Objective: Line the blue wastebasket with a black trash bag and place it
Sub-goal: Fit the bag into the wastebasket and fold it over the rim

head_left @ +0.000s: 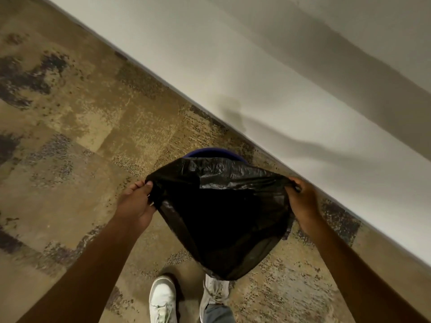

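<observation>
Fingers of the left hand (136,201) and right hand (303,201) pinch opposite edges of the crinkled, glossy black plastic trash bag (221,213), stretching its mouth wide. Behind it, only a curved sliver of the blue wastebasket (213,152) shows; its contents are hidden. It stands on mottled tan carpet (81,136) near the white wall (279,78).

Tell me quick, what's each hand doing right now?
Left hand: closed, pinching the left edge of the black trash bag.
Right hand: closed, gripping the bag's right edge.
</observation>
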Available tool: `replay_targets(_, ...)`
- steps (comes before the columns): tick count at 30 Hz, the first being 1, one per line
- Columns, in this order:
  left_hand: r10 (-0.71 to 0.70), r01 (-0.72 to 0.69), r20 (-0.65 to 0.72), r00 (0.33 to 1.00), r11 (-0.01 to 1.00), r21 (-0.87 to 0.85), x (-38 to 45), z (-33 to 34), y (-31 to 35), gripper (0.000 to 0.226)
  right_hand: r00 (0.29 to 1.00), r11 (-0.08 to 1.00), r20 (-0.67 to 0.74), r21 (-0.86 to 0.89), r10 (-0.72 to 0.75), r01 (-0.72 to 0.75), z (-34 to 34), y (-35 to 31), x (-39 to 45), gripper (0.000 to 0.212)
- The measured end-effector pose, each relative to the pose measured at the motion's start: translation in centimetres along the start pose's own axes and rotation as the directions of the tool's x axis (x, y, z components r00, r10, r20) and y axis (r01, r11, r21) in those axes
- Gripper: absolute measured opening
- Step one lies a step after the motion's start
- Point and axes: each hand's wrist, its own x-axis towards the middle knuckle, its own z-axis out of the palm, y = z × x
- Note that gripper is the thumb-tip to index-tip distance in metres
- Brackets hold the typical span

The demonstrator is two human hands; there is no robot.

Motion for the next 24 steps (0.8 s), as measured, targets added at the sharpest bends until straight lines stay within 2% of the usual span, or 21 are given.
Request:
replay_targets(3, 0.057, -0.053, -0.058, 0.997, 0.996, 0.065, 2.1, 1.8, -0.1, 0.021, 0.984, 0.964, 0.071, 0.202, 0.160, -0.172, 1.0, -1.5, 2.7, 0.018)
replay_targets(5, 0.202, -0.161, -0.138, 0.970, 0.951, 0.265, 3.7, 2.7, -0.1, 0.021, 0.976, 0.937, 0.095, 0.276, 0.193, -0.212, 1.9, -2.4, 4.4, 0.019)
replay_targets(8, 0.460, -0.265, -0.181, 0.869, 0.743, 0.614, 5.4, 4.0, 0.0, 0.021, 0.979, 0.937, 0.101, 0.287, 0.176, -0.198, 3.7, -3.6, 7.0, 0.018)
replay_targets(10, 0.563, -0.319, -0.121, 0.818, 0.618, 0.718, 6.2, 4.9, 0.1, 0.019, 0.982, 0.947, 0.104, 0.266, 0.155, -0.178, 4.9, -4.0, 8.3, 0.023)
replay_targets(13, 0.642, -0.390, 0.001, 0.767, 0.465, 0.795, 7.7, 5.6, 0.2, 0.021, 0.991, 0.967, 0.079, 0.222, 0.106, -0.121, 6.3, -4.2, 9.8, 0.030)
replay_targets(15, 0.644, -0.391, 0.043, 0.764, 0.409, 0.825, 9.0, 5.6, 0.1, 0.027, 0.994, 0.978, 0.065, 0.182, 0.089, -0.099, 7.2, -4.1, 10.8, 0.030)
replay_targets(18, 0.635, -0.377, 0.049, 0.771, 0.393, 0.838, 10.9, 5.7, -0.1, 0.029, 0.995, 0.991, 0.029, 0.093, 0.093, -0.096, 8.3, -2.7, 12.3, 0.033)
replay_targets(21, 0.604, -0.347, 0.056, 0.795, 0.378, 0.859, 13.0, 5.6, -0.5, 0.028, 0.999, 0.986, 0.028, -0.164, 0.043, -0.038, 9.0, -0.8, 13.2, 0.041)
replay_targets(24, 0.570, -0.293, 0.040, 0.821, 0.360, 0.886, 14.9, 4.9, -1.0, 0.032, 0.994, 0.910, 0.106, -0.413, 0.011, 0.034, 9.3, 0.8, 13.7, 0.050)
